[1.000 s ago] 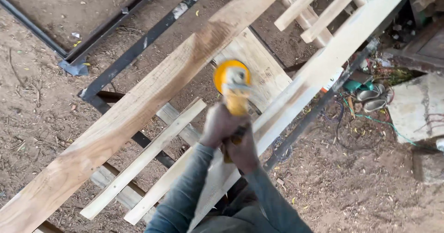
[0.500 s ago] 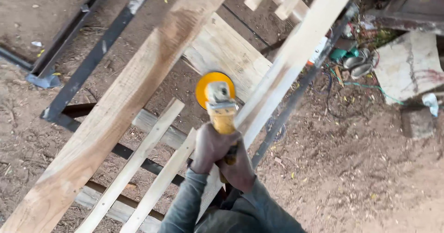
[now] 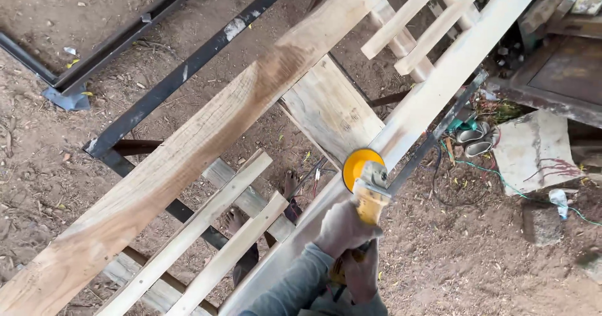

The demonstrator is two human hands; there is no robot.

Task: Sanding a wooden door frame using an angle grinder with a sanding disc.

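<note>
A wide rough plank (image 3: 188, 147) is laid diagonally from the lower left to the top of the view. Under it, black metal bars (image 3: 182, 74) are seen on the brown dirt ground (image 3: 476, 253), and a second dark metal frame (image 3: 119, 43) is placed near the upper left corner. A short flat board (image 3: 332, 109) is seen between the long timbers. Two thin slats (image 3: 207, 234) are laid side by side at the lower left. A pair of grey sandals (image 3: 475, 139) is found at the right, near a green cable (image 3: 508, 181) and a pale stone slab (image 3: 533, 150). Bare feet (image 3: 291, 184) are visible below the timbers.
</note>
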